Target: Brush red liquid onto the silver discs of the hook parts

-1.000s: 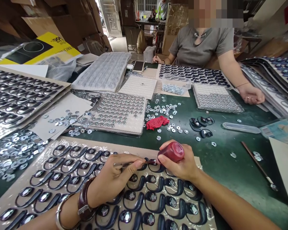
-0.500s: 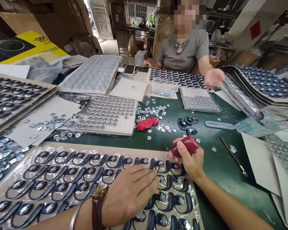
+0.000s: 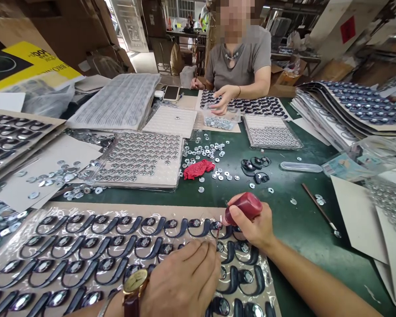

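Note:
My right hand (image 3: 255, 224) is closed around a small dark-red squeeze bottle (image 3: 246, 208), tilted with its nozzle down at a round setting in the top row of a card. That card (image 3: 119, 209) is wrapped in clear film and carries rows of dark curved bands (image 3: 153, 226), each with a shiny round piece. My left hand (image 3: 185, 275), with a watch on its wrist, lies over the card's lower rows. From its closed fingertips a thin pointed tool (image 3: 217, 231) sticks out, its tip beside the same setting; most of the tool is hidden.
Across the green table a co-worker's hand (image 3: 222, 99) is over a clear box (image 3: 221, 119) of small metal pieces. Loose metal discs (image 3: 204, 152) surround a red cloth (image 3: 198, 169). Trays of round pieces (image 3: 141, 154), a brush-like stick (image 3: 320, 209) and stacked cards (image 3: 359, 105) stand around.
My right hand has brought the bottle down and left, so its nozzle meets the setting. The co-worker's raised hand has moved to the clear box. The view has shifted slightly.

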The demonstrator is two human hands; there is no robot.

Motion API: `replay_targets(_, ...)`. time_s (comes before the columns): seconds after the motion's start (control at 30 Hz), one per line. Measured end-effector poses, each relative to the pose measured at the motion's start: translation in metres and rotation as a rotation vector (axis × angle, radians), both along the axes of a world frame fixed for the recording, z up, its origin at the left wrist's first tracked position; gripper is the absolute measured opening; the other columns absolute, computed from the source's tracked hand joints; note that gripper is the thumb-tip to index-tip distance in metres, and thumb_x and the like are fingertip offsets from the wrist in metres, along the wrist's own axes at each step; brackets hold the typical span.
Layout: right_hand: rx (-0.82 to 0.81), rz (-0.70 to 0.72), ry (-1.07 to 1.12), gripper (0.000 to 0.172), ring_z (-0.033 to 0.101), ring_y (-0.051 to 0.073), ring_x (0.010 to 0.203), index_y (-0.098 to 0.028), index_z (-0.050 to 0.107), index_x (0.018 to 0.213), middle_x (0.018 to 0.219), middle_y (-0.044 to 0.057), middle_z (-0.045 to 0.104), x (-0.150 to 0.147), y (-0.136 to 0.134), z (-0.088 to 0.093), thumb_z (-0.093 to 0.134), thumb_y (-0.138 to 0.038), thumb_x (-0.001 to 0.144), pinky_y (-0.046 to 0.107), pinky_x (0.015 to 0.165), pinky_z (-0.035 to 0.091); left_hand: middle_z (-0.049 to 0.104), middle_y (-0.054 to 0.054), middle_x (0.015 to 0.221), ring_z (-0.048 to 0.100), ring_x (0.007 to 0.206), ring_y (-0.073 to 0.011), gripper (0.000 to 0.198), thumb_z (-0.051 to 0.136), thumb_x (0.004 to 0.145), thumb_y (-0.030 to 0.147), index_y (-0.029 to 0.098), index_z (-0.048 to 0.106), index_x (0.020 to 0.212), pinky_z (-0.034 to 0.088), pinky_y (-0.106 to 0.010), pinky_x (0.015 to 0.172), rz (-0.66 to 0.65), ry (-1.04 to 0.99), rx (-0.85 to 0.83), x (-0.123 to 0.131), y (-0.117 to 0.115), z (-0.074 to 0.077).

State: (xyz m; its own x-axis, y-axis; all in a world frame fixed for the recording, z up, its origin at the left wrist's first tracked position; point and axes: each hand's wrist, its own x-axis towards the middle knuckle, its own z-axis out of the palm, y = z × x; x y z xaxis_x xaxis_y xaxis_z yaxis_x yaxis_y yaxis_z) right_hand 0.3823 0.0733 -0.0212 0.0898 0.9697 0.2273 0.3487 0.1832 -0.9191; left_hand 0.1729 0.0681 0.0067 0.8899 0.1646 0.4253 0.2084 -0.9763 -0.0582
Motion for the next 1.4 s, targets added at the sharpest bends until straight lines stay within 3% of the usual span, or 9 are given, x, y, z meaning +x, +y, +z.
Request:
replay_targets(0.47,-0.018,-0.075,-0.073,0.020,0.061,0.015,0.049,-0.018,0.063,0.074,0.056,0.002,0.067,-0.001,0.000,-0.005,0.056,-0.034,0.085,0.025,0.053,0.051,0.063,-0.018,0.112,0.059,0.106,-0.0257,0.031,0.039,0.088,0.010,0.003,0.058,0.112,0.050,-0.039,0.092,-0.010,0.048,-0.071,-0.009,-0.001,-0.009)
replay_targets(0.7,0.008,-0.144,-0.005,0.022,0.060,0.015,0.046,-0.018,0.062,0.072,0.054,0.002,0.065,-0.003,0.000,-0.003,0.057,-0.036,0.083,0.024,0.048,0.050,0.064,-0.016,0.110,0.060,0.104,-0.0252,0.030,0.040,0.089,0.011,0.004,0.059,0.110,0.052,-0.040,0.089,-0.013,0.042,-0.076,-0.008,0.000,-0.008)
replay_targets(1.03,-0.042,-0.102,-0.029,0.021,0.060,0.015,0.049,-0.016,0.062,0.078,0.057,0.003,0.064,0.001,0.001,-0.011,0.057,-0.036,0.084,0.025,0.050,0.050,0.066,-0.016,0.107,0.064,0.098,-0.0251,0.029,0.041,0.090,0.011,0.003,0.061,0.108,0.055,-0.039,0.083,-0.014,0.025,-0.087,-0.007,0.002,-0.005)
replay_targets(1.4,0.008,-0.108,0.055,0.019,0.057,0.014,0.049,-0.018,0.060,0.073,0.057,0.001,0.064,0.001,0.000,-0.009,0.056,-0.033,0.086,0.025,0.051,0.046,0.067,-0.015,0.103,0.064,0.098,-0.0237,0.028,0.040,0.091,0.012,0.005,0.062,0.107,0.056,-0.038,0.083,-0.005,0.000,-0.089,-0.005,0.007,0.002)
